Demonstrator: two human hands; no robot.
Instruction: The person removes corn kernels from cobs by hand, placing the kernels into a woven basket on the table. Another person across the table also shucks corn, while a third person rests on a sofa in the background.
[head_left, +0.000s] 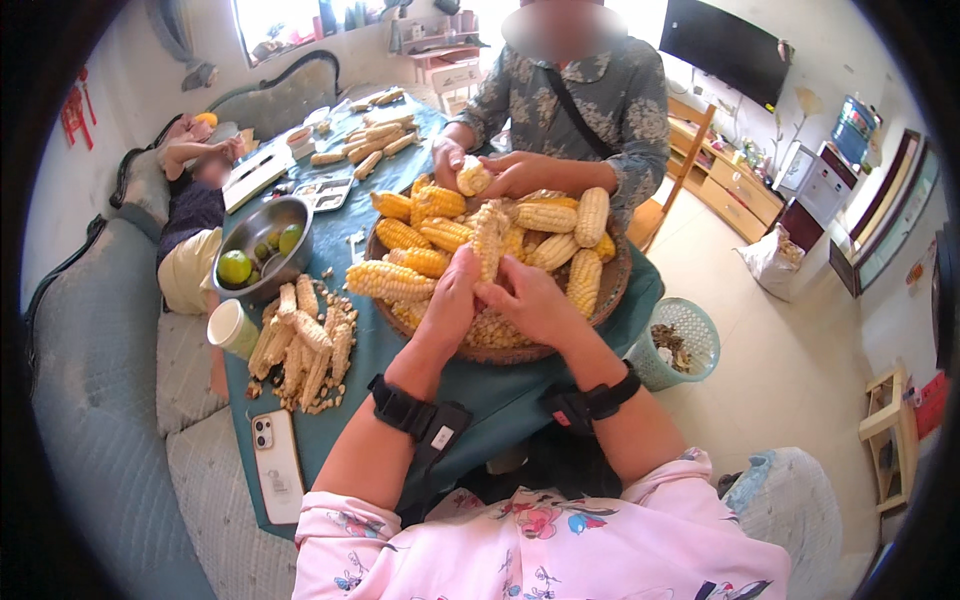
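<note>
Your left hand (452, 298) and right hand (535, 303) both have their fingers clamped on the lower end of one corn cob (489, 238), which points away from you above the round basket (512, 355). Yellow corn ears (392, 281) crowd around it; stripped cobs (304, 343) lie piled left, near a paper cup (232, 329).

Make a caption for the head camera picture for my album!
Left hand and right hand hold a corn cob over a basket of corn, near a pile of stripped cobs.
</note>
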